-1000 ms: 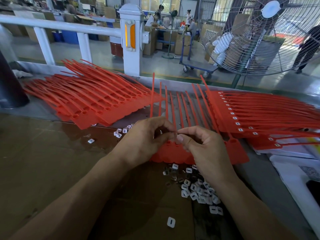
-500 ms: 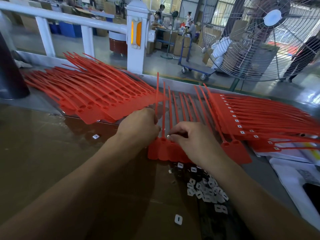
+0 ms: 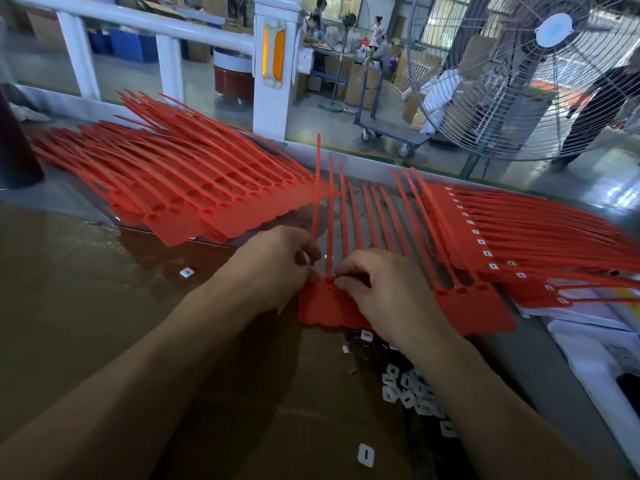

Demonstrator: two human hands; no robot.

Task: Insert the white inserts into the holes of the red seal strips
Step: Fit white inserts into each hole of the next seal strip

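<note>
A joined row of red seal strips (image 3: pixel 485 313) lies in front of me, its tails pointing away. My left hand (image 3: pixel 273 268) grips the row's left end at the leftmost strip. My right hand (image 3: pixel 377 289) has its fingertips pressed onto the head of a strip near the left end; whatever it pinches is hidden under the fingers. Loose white inserts (image 3: pixel 412 393) lie in a pile just below the row, partly behind my right forearm. To the right, a stack of strips with white inserts in their holes (image 3: pixel 519 237) fans out.
A big pile of red strips with open holes (image 3: pixel 194 188) lies at the back left. Single inserts lie at the left (image 3: pixel 187 272) and near the front (image 3: pixel 366 454). White papers (image 3: pixel 595 344) sit at the right. A railing and a large fan (image 3: pixel 540 71) stand behind the table.
Both hands moved from a pinch above the row down onto its left end. The left hand took hold of the leftmost strip; the right fingertips came down on a strip head.
</note>
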